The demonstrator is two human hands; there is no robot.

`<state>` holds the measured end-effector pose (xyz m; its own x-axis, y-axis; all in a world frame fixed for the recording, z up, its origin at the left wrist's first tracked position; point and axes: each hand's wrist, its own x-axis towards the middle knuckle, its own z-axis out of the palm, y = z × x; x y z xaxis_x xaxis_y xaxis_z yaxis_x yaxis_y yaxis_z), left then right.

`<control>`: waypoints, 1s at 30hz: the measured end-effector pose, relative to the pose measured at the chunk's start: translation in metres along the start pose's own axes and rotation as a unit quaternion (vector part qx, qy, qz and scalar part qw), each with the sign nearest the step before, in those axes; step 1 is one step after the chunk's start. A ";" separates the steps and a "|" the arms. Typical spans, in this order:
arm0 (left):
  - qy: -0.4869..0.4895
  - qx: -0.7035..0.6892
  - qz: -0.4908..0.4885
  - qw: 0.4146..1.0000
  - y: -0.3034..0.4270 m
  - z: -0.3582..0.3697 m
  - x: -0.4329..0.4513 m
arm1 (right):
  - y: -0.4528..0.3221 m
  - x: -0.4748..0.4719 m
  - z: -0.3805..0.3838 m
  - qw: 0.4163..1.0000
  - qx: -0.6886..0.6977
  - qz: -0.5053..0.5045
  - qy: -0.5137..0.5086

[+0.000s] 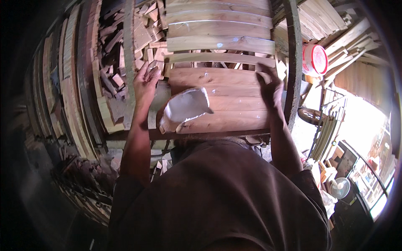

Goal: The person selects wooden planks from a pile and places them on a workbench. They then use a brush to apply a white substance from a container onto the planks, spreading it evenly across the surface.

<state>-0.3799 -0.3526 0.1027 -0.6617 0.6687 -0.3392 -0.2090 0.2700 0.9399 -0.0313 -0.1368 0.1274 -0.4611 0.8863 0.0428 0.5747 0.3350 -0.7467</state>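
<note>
My left hand (pixel 147 75) is raised beside the left edge of the boards, its fingers loosely curled; whether something small is between them is hard to tell. My right hand (pixel 270 82) hovers at the right edge, thumb and fingers apart, with nothing seen in it. Between them lies a panel of wooden boards (pixel 235 106) side by side. On its near left corner rests a cut-open white plastic container (pixel 188 105) with a ragged rim. A single narrow wooden strip (pixel 220 58) lies just beyond the panel, and further off is another row of boards (pixel 220 29).
Wood offcuts (pixel 150 34) are piled at the back left, beside long stacked planks (pixel 72 84). A dark post or beam (pixel 292 62) runs along the right. Past it are a white bucket with a red rim (pixel 318 59), a wheel (pixel 311 116) and a fan (pixel 339 187).
</note>
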 end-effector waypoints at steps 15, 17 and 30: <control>0.035 0.089 0.246 0.964 0.021 0.022 -0.161 | -0.106 -0.085 0.095 0.919 -0.043 -0.325 -0.218; 0.078 0.040 0.255 0.963 -0.010 0.027 -0.153 | -0.107 -0.078 0.099 0.903 -0.071 -0.359 -0.225; 0.103 0.068 0.366 0.922 0.058 0.051 -0.096 | -0.110 -0.018 0.053 0.970 -0.033 -0.144 -0.194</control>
<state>-0.2918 -0.3655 0.1881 -0.7144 0.5649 0.4129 0.4319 -0.1083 0.8954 -0.1219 -0.2066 0.1739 -0.8209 0.5708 -0.0194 0.4208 0.5814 -0.6963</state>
